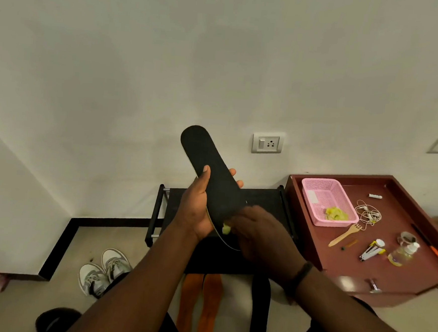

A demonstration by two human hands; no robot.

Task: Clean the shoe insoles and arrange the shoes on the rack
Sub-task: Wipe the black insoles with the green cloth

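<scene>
One black insole (209, 170) — held up above the dark shoe rack (262, 198), gripped at its middle by the left hand (196, 206). Right hand (257, 231) — blurred, fingers pinching a yellow cloth (226, 228) against the insole's heel end. Two orange insoles (199, 303), another black one (259, 310) and grey sneakers (104, 272) lie on the floor.

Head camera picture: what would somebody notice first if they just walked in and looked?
First, the long black insole held up in the middle by the left hand, while the right hand presses a small yellow cloth to its lower end. Next, two bright orange insoles lying on the floor below, with grey sneakers to their left. At right, a pink basket sits on a dark red table.
</scene>
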